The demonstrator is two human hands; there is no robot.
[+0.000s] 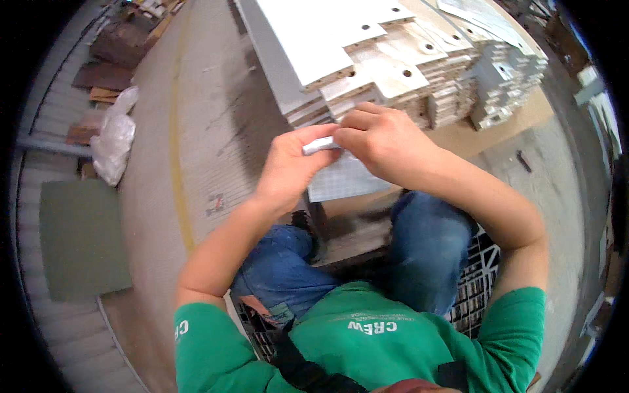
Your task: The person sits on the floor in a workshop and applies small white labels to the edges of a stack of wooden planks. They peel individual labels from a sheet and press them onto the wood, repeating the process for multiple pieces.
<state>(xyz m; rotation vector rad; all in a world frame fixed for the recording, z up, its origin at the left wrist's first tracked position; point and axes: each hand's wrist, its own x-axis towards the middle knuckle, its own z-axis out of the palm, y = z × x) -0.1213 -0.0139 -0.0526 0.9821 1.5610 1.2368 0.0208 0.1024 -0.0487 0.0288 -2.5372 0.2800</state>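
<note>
A small white rod-like piece is held up in front of me; its exact kind does not show. My left hand pinches it between thumb and forefinger. Over its other end close the fingers of my right hand, hiding that part. Just beyond both hands rises a stack of white-faced chipboard pieces with stepped ends and round holes. Below my fingers lies a pale grey flat sheet on the near edge of the stack's base.
My legs straddle the stack's near end, above a black plastic pallet. A yellow line runs along the concrete floor. At left are a clear plastic bag and a green board. A small dark object lies on the floor at right.
</note>
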